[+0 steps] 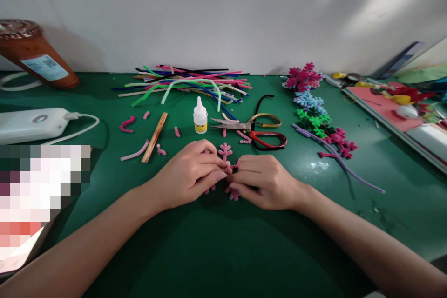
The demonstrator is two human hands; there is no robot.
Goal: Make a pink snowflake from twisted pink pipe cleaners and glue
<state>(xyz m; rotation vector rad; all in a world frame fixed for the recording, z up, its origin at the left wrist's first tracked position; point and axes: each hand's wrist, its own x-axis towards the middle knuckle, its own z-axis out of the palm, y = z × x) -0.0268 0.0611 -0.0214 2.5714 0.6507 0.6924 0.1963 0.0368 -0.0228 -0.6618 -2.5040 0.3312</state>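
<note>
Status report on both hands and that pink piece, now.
Left hand and right hand both pinched on the pink pipe-cleaner snowflake, flat on the green table. Glue bottle and scissors just beyond, clear of the fingers.

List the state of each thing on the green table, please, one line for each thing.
left hand: closed on the pink snowflake
right hand: closed on the pink snowflake
pink snowflake: flat on table, partly hidden by fingers
glue bottle: upright, cap on
scissors: lying flat, blades nearly shut
pipe cleaner pile: loose heap
finished snowflakes: lying in a row
power bank: cable plugged in
</note>
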